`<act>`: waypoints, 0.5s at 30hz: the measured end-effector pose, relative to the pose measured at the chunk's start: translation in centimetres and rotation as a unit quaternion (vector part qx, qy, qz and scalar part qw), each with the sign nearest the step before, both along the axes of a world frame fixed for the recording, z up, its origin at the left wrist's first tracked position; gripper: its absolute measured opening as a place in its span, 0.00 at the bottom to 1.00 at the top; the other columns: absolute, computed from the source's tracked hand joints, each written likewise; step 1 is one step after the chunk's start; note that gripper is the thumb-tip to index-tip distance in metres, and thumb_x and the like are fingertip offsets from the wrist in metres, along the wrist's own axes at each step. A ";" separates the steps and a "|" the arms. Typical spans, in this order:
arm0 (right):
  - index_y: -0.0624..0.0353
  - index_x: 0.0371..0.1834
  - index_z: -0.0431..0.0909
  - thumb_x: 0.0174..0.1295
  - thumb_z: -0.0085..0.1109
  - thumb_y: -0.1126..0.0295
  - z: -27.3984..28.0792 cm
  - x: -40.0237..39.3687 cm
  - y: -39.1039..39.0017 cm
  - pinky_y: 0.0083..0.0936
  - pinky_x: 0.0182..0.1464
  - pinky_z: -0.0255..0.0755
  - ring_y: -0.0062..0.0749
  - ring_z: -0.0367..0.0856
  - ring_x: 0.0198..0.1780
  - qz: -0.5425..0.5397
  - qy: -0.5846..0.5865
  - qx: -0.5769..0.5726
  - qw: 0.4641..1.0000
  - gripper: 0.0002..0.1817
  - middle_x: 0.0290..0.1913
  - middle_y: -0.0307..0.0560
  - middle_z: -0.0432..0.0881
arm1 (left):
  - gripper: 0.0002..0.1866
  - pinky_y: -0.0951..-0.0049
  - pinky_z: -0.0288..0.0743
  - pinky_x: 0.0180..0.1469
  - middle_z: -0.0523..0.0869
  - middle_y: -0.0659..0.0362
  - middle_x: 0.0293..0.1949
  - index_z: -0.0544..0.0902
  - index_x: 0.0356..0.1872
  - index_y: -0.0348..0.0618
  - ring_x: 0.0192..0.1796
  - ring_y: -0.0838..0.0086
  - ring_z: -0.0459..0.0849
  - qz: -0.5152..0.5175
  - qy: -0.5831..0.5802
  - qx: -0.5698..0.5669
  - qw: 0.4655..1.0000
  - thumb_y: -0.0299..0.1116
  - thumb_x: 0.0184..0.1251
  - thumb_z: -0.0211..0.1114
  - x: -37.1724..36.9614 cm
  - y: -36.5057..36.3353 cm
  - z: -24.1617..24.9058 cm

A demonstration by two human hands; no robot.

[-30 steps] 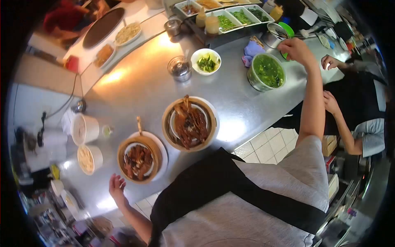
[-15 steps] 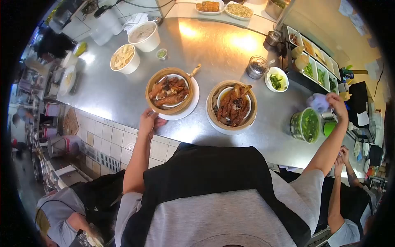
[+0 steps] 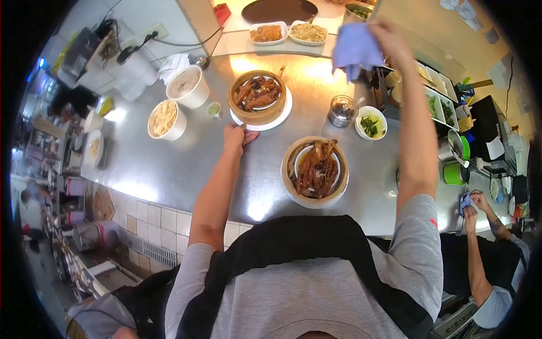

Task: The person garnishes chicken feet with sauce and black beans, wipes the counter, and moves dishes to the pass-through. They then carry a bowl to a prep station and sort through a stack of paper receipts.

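Note:
My left hand [image 3: 238, 138] grips the near edge of a white plate [image 3: 281, 120], its fingers at the rim. On that plate stands a bamboo steamer [image 3: 248, 117] with dark-sauced chicken feet [image 3: 258, 94] in a white bowl. My right hand [image 3: 392, 44], closed on a bluish-purple cloth [image 3: 357, 50], is raised over the far right of the counter. Closer to my body sits a second bamboo steamer [image 3: 288, 179] of chicken feet [image 3: 317, 169], also on a white plate, with neither hand on it.
Two paper tubs [image 3: 188, 87] and a small green-filled cup [image 3: 213, 109] stand left on the steel counter [image 3: 186, 152]. A sauce jar [image 3: 342, 116] and a bowl of greens [image 3: 371, 123] are right. Two filled dishes [image 3: 307, 33] occupy the back shelf. A co-worker's hands [image 3: 474, 208] hold another cloth.
My left hand and the plated steamer have moved forward and to the right. My right hand has carried the cloth from the right side up to the far edge of the counter.

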State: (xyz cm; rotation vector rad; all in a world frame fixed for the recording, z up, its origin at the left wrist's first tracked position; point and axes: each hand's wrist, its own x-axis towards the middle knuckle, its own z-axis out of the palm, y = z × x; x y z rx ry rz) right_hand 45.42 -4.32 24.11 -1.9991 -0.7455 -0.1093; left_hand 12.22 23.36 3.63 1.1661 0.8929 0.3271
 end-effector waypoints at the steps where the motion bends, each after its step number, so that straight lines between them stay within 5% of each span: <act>1: 0.62 0.42 0.77 0.60 0.54 0.56 2.2 -5.5 3.1 0.27 0.40 0.73 0.30 0.79 0.36 -0.035 -0.043 -0.120 0.991 0.19 0.36 0.47 0.83 | 0.15 0.69 0.86 0.29 0.82 0.42 0.36 0.62 0.53 0.28 0.30 0.60 0.87 0.001 -0.001 0.005 1.000 0.21 0.67 0.48 1.0 0.3 0.5; 2: 0.63 0.40 0.76 0.59 0.53 0.58 -1.1 -3.6 5.5 0.33 0.40 0.74 0.38 0.82 0.36 -0.051 -0.164 -0.143 0.975 0.18 0.34 0.56 0.83 | 0.16 0.69 0.86 0.29 0.82 0.41 0.36 0.61 0.54 0.28 0.30 0.60 0.87 0.004 0.000 0.010 1.000 0.20 0.67 0.48 1.9 0.7 0.7; 4: 0.58 0.44 0.77 0.61 0.48 0.59 -3.4 -5.4 9.1 0.42 0.44 0.75 0.51 0.82 0.42 -0.044 -0.115 -0.267 0.956 0.16 0.38 0.57 0.83 | 0.19 0.68 0.86 0.29 0.82 0.42 0.37 0.58 0.57 0.29 0.30 0.59 0.87 -0.004 0.000 0.020 1.000 0.20 0.67 0.47 3.3 1.7 0.9; 6: 0.57 0.44 0.77 0.61 0.48 0.60 -9.0 -3.8 12.7 0.43 0.45 0.75 0.50 0.82 0.43 -0.050 -0.126 -0.335 0.932 0.16 0.38 0.58 0.83 | 0.22 0.68 0.86 0.29 0.82 0.42 0.37 0.56 0.60 0.30 0.30 0.59 0.87 -0.008 0.003 0.024 1.000 0.20 0.67 0.48 4.6 2.6 0.7; 11: 0.55 0.47 0.76 0.61 0.48 0.65 -15.8 -6.0 16.4 0.42 0.44 0.76 0.50 0.82 0.43 0.045 -0.021 -0.280 0.959 0.14 0.39 0.57 0.82 | 0.26 0.69 0.86 0.28 0.83 0.42 0.35 0.53 0.64 0.31 0.30 0.60 0.87 -0.017 -0.003 0.013 1.000 0.21 0.66 0.50 6.0 4.2 0.2; 15: 0.54 0.46 0.77 0.59 0.52 0.65 -18.8 -6.8 17.3 0.42 0.43 0.75 0.50 0.82 0.43 0.035 -0.104 -0.253 0.961 0.14 0.39 0.56 0.83 | 0.27 0.68 0.86 0.28 0.83 0.43 0.33 0.53 0.64 0.32 0.28 0.60 0.87 -0.001 -0.016 0.004 1.000 0.22 0.66 0.50 6.5 4.2 0.2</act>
